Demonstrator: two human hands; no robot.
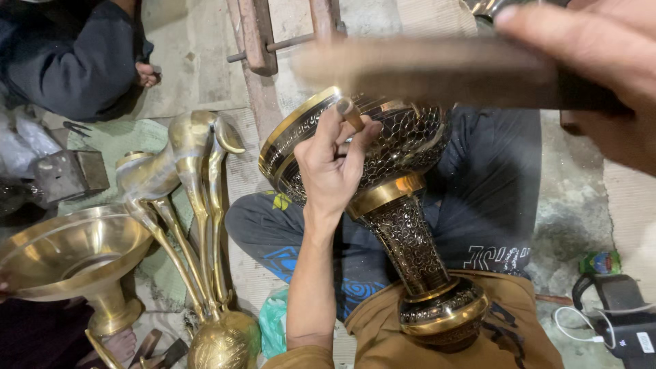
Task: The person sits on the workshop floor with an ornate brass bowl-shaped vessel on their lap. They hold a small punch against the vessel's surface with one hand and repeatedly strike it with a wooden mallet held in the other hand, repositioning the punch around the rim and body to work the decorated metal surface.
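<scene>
My left hand (333,167) pinches a small punch (350,115) against the bowl of the brass vase (383,205), which lies tilted across my lap. My right hand (594,61) grips a blurred mallet (424,72) above it. Most of the vase shows dark engraved pattern; I cannot tell what remains. 2 plain brass pieces (75,253) stand left.

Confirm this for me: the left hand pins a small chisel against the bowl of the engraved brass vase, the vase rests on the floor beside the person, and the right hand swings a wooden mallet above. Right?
Not quite. The head view shows the vase propped on the person's lap, not the floor. The left hand does hold the chisel to its bowl, and the right hand holds the blurred mallet above.
</scene>
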